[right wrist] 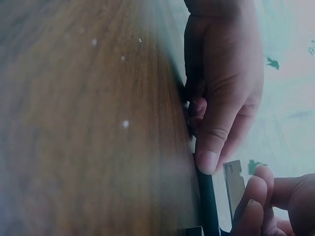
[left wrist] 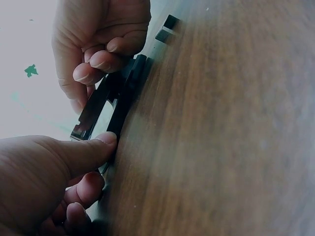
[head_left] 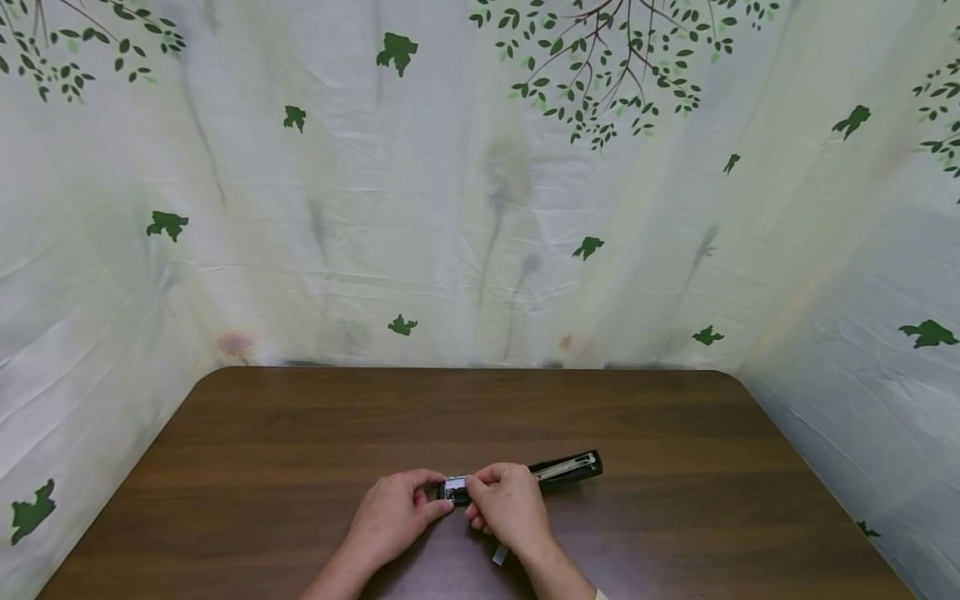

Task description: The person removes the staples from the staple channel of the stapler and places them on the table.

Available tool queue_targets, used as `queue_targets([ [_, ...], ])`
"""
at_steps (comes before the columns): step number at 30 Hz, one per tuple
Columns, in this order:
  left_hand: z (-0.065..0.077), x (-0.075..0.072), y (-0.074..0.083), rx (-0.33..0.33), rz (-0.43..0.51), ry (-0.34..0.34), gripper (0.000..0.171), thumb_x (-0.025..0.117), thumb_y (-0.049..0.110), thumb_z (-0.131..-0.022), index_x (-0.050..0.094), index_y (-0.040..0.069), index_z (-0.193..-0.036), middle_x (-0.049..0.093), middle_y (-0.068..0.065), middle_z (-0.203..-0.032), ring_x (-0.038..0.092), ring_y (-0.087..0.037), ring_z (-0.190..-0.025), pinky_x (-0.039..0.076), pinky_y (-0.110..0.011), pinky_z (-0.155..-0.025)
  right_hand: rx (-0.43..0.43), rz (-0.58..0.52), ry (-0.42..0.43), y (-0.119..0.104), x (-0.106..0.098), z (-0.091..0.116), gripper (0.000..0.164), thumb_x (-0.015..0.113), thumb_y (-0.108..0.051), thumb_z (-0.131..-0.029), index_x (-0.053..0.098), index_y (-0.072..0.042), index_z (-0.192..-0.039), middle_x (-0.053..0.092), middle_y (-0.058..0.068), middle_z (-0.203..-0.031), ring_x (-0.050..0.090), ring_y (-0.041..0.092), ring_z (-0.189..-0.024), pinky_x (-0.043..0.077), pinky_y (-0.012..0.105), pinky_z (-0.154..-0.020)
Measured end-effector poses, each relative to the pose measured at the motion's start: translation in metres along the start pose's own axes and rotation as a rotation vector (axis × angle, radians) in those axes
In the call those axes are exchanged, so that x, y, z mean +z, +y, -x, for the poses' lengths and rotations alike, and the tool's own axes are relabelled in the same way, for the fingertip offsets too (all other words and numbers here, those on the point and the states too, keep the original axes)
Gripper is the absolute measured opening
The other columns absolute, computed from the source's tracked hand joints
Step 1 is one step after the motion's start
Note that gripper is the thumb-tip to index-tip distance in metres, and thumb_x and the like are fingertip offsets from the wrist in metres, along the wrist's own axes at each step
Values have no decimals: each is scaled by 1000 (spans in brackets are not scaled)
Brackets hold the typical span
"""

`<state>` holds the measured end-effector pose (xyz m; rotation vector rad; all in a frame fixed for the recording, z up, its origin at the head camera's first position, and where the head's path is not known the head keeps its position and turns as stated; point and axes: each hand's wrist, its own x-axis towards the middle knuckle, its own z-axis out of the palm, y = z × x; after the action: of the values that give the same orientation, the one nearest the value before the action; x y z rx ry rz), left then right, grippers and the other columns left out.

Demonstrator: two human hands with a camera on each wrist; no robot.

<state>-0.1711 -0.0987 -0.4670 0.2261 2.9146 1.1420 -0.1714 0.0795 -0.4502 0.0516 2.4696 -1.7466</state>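
A black stapler lies opened out on the table, its long part with a metal channel reaching to the right. My left hand pinches the stapler's left end between thumb and fingers; the thumb presses its near edge. The right hand grips the stapler's middle and hides much of it. In the right wrist view, a flat metal piece of the stapler rises at a slant by the right fingers. A small silvery strip, perhaps staples, lies on the table just below the right hand.
The brown wooden table has rounded far corners. Behind it and along both sides hangs a pale curtain printed with green leaves and branches.
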Motion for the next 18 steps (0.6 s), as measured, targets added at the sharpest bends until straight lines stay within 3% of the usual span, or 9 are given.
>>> queue_targets([
  [18, 0, 0, 0, 3, -8, 5, 27, 83, 34, -84, 76, 24, -107, 52, 12, -62, 45, -4, -51, 34, -22, -48, 4, -59, -1, 0, 1, -1, 12, 70, -13, -95, 73, -1, -92, 66, 0, -57, 59, 6, -46, 50, 22, -46],
])
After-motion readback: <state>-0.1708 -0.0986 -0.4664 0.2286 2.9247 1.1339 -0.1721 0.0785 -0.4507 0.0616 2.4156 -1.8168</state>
